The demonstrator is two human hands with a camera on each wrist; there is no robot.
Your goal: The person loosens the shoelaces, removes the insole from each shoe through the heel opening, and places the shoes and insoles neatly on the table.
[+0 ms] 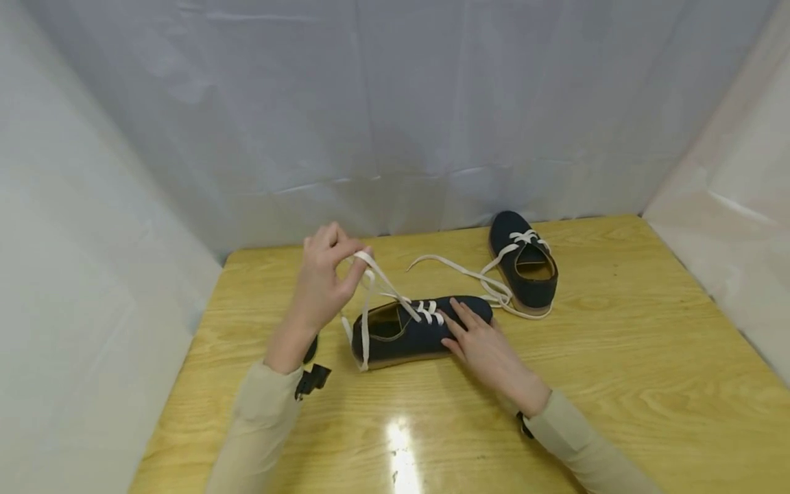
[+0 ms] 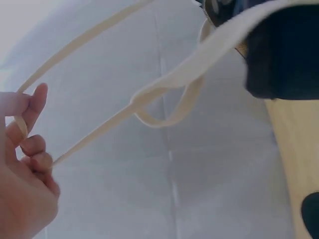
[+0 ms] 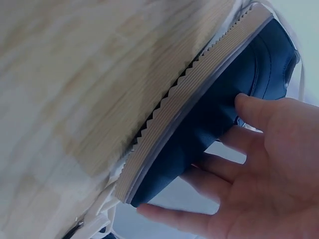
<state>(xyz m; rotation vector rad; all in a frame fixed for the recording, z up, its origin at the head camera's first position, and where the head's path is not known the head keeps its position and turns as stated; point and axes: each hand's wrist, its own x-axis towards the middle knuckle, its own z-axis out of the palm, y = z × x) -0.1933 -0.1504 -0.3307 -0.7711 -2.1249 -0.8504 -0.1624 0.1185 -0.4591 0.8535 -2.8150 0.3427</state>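
Observation:
A dark navy shoe lies lengthwise on the table, its toe to the right and its opening to the left. My left hand is raised above the heel end and pinches a white shoelace between thumb and fingers. In the left wrist view the shoelace runs from the curled fingers towards the shoe, with a loop partway along. On the toe end rests my right hand, fingers spread over the top. The right wrist view shows its thumb against the shoe's side, above the ribbed sole.
Behind and to the right stands a second navy shoe, its long lace trailing left across the wooden table. A small dark object shows partly behind my left wrist. Pale sheeting encloses the back and sides.

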